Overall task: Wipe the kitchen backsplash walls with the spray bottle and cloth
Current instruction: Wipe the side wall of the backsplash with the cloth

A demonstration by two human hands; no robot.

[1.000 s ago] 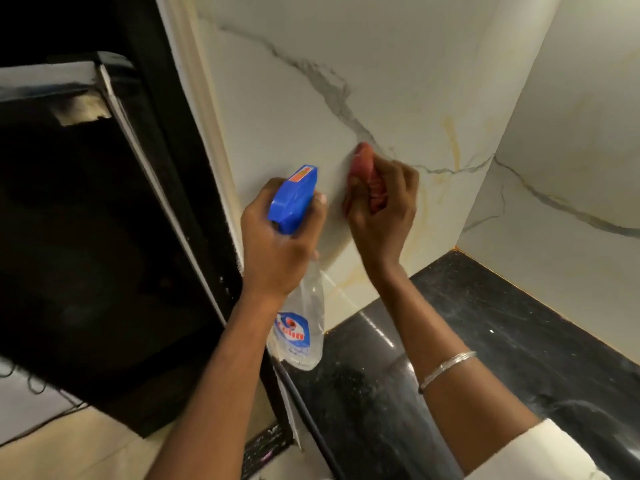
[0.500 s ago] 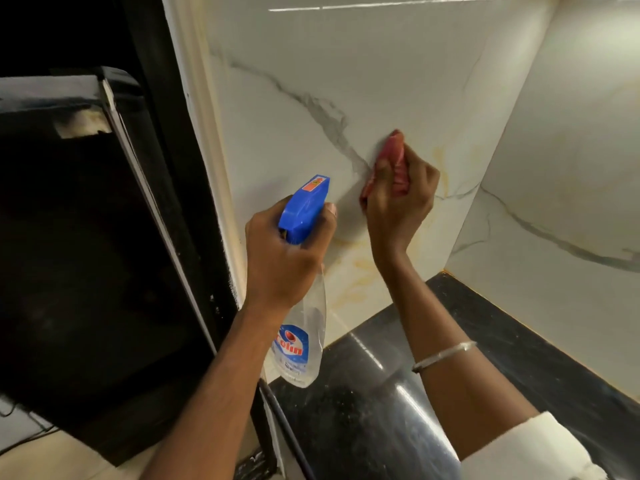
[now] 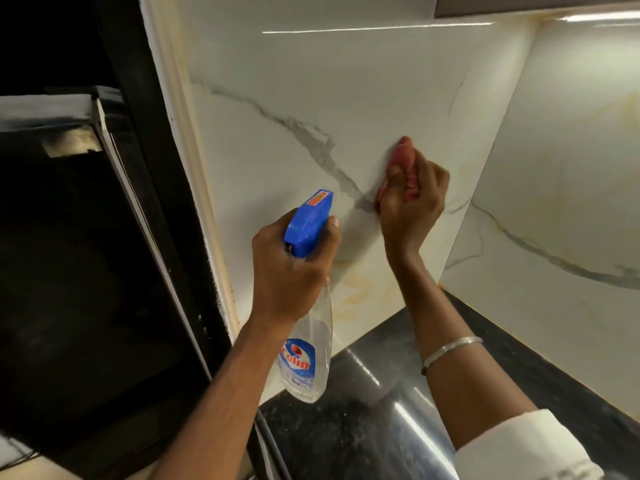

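Note:
My left hand grips a clear spray bottle with a blue trigger head, its nozzle turned toward the white marble backsplash. The bottle hangs below my fist, label facing me. My right hand is closed on a crumpled red cloth and presses it flat against the backsplash, right of a grey vein. Yellowish stains mark the wall below both hands.
A second marble wall meets the first at a corner on the right. A glossy black countertop runs beneath. A large black appliance stands to the left, beside a cream wall edge. A metal bangle circles my right wrist.
My right hand has slid the red cloth up and to the right along the wall. My left hand with the bottle stayed near the same spot. The camera tilted upward.

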